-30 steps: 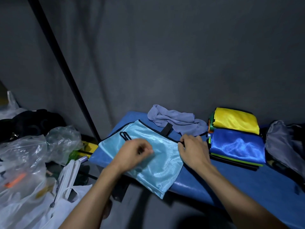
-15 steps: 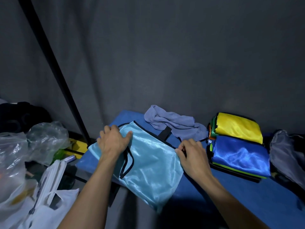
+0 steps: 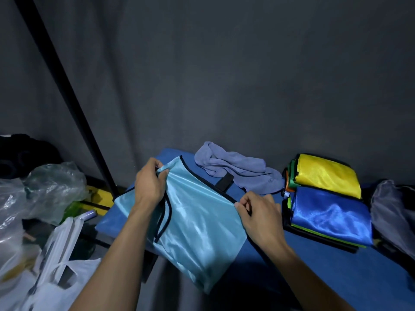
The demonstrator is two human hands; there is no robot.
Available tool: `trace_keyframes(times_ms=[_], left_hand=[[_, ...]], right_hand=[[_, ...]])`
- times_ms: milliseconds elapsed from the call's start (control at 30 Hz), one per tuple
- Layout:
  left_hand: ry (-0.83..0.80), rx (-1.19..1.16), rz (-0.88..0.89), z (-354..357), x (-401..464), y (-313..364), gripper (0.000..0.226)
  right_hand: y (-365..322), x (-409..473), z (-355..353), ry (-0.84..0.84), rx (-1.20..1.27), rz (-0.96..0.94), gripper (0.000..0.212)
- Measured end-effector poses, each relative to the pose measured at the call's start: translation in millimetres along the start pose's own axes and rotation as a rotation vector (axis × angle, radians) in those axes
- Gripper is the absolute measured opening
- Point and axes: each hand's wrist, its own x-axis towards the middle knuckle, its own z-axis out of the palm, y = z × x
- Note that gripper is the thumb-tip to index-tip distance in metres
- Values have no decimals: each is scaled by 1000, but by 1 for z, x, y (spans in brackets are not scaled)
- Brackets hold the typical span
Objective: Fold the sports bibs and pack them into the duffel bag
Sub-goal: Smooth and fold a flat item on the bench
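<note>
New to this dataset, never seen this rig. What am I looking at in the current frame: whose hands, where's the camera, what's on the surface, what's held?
No machine: a person's bare hands, filmed by one wide-angle camera on their head, looking forward and down. On the blue surface lies a light blue bib with black trim. The left hand pinches its far corner; the right hand grips its right edge. Behind it is a crumpled grey cloth; to the right, a stack of folded bibs, yellow and blue on top. Plastic bags sit at left.

two hands [image 3: 149, 184], one light-blue bib [image 3: 197, 225], one grey towel [image 3: 235, 171], one stack of folded bibs [image 3: 327, 205]
</note>
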Motion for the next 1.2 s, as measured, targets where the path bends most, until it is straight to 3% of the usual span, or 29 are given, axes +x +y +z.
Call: trace_keyframes(times_ms=[100, 167, 267, 333, 400, 433, 500, 567, 667, 833, 933, 1067, 1133, 1200], left_hand=[[7, 54, 1, 6, 2, -7, 11], [31, 290, 12, 7, 2, -9, 14], [91, 472, 186, 5, -1, 5, 25], [-119, 301, 352, 4, -8, 24, 20], [-520, 189, 367, 6, -26, 40, 30], [-681, 238, 381, 8, -36, 44, 40], [-817, 468, 490, 15, -54, 41, 61], [-806, 587, 565, 15, -64, 35, 78], [-801, 649, 541, 8, -71, 26, 89], [-831, 729, 382, 19, -122, 44, 85], [-806, 788, 330, 33, -147, 61, 82], [-583, 851, 531, 26, -129, 59, 64], [-620, 837, 624, 25, -120, 52, 63], [-630, 831, 587, 28, -117, 49, 69]], right_hand=[[-6, -2, 0, 74, -112, -31, 18], [-6, -10, -6, 169, -120, -66, 21], [-4, -32, -21, 92, -2, 54, 29], [2, -45, -26, -37, 19, 205, 39], [2, -51, -28, -169, 200, 365, 42], [-1, -53, -27, -222, 348, 443, 44], [-8, -52, -25, -257, 601, 551, 46], [-13, -48, -22, -265, 671, 568, 45], [-20, -41, -12, -284, 664, 569, 36], [-3, -27, -23, -43, 688, 500, 33], [4, -31, -33, -19, 732, 577, 32], [3, -48, -37, -158, 801, 610, 24], [1, -57, -37, -182, 812, 598, 30], [-1, -65, -35, -187, 782, 575, 38]])
